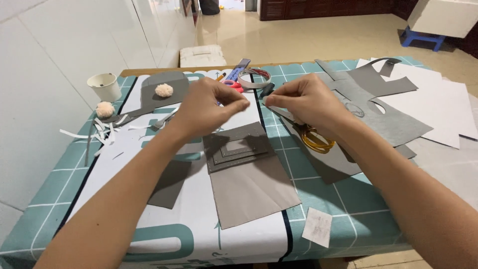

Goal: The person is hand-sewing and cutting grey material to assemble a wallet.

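My left hand point(209, 107) and my right hand point(303, 102) are raised over the table point(348, 199), fingertips pinched and almost meeting. Whatever sits between the fingertips is too small to make out. Below them lies a stack of nested grey square frames point(236, 147) on a larger grey sheet point(251, 187). Yellow-handled scissors point(316, 139) lie under my right wrist on another grey sheet.
At the back of the teal checked tablecloth are a tape roll point(254, 77), a blue cutter point(239, 66) and red-handled scissors point(233, 84). At the left are a paper cup point(105, 85), two pompoms point(164, 90) and white strips point(99, 132). Cut grey sheets point(383, 109) and white sheets point(438, 99) are at the right.
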